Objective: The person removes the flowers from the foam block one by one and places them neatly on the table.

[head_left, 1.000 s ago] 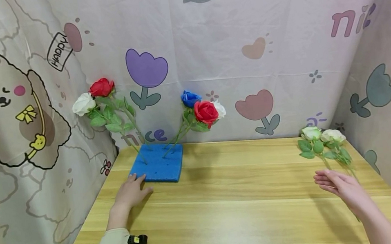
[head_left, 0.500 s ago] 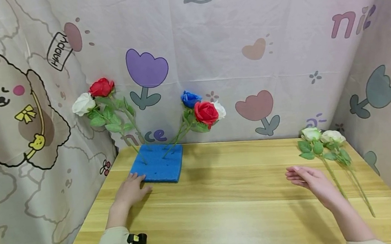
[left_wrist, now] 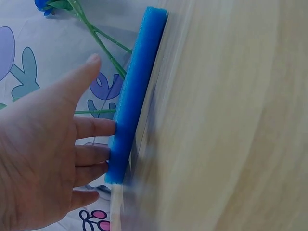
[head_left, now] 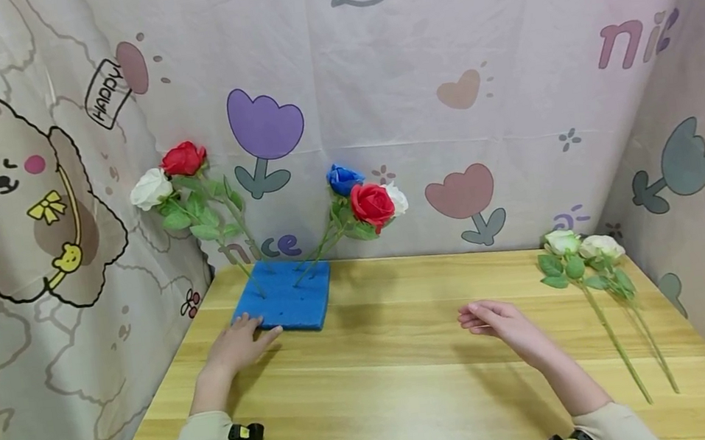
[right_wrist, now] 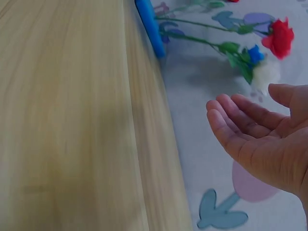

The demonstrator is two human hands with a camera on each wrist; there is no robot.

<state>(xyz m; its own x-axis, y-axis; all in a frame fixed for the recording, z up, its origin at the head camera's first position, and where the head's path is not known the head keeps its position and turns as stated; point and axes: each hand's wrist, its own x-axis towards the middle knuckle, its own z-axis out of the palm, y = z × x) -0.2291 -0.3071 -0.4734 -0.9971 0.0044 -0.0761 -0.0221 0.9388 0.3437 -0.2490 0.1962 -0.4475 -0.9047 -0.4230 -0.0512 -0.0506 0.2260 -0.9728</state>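
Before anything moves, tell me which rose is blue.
The blue rose, upper left of the three leaning right from the blue board; the others are all red or whitish.

The foam block (head_left: 300,310) is set on the tabletop (head_left: 403,399). In the block's left half, two roses (head_left: 184,158) are planted, leaning left; in its right half, three roses (head_left: 372,204) are planted, leaning right. Of the hands, the left hand (head_left: 233,348) is placed against the block's near left corner; the right hand (head_left: 501,324) is held above the tabletop, right of the block. Farther right of it, two loose roses (head_left: 600,247) are laid side by side. Behind and left of the block, cloth (head_left: 331,59) is hung.
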